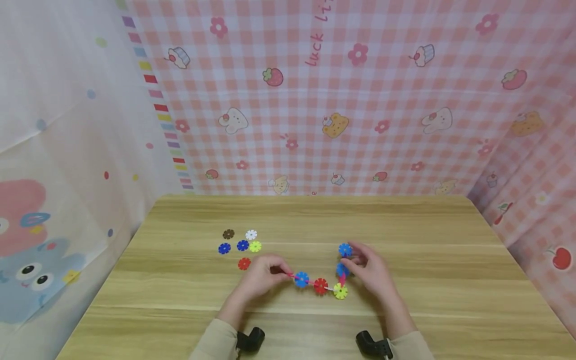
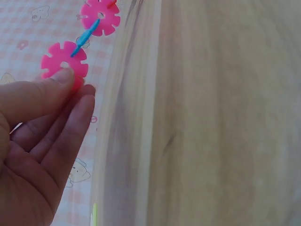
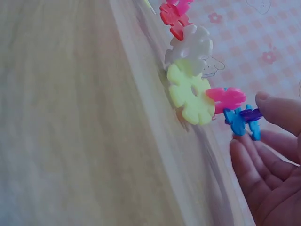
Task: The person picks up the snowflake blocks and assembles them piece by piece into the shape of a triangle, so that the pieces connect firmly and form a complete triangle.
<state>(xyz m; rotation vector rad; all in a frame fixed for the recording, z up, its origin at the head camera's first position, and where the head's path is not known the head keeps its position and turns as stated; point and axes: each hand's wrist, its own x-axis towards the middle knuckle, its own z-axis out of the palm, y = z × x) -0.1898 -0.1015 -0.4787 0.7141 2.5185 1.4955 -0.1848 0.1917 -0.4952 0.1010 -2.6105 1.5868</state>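
Observation:
A chain of interlocking snowflake discs [image 1: 321, 286] stretches between the two hands, its lowest part near a yellow disc [image 3: 190, 93]. My left hand [image 1: 265, 274] pinches the chain's left end. In the left wrist view its thumb presses a pink disc [image 2: 59, 57], which an edge-on blue disc [image 2: 85, 37] links to another pink disc [image 2: 100, 16]. My right hand [image 1: 371, 270] holds the other end, where the chain bends away from me. There the thumb and fingers close about blue discs [image 3: 238, 122] and a purple one [image 3: 250, 114]. Fingers partly hide both ends.
Left of the hands, loose discs lie on the wooden table [image 1: 157, 300]: brown [image 1: 228, 234], white [image 1: 251, 234], yellow [image 1: 255, 246], red [image 1: 244, 264] and two dark blue ones [image 1: 224, 248]. Patterned cloth [image 1: 288, 100] hangs behind the table and at both sides.

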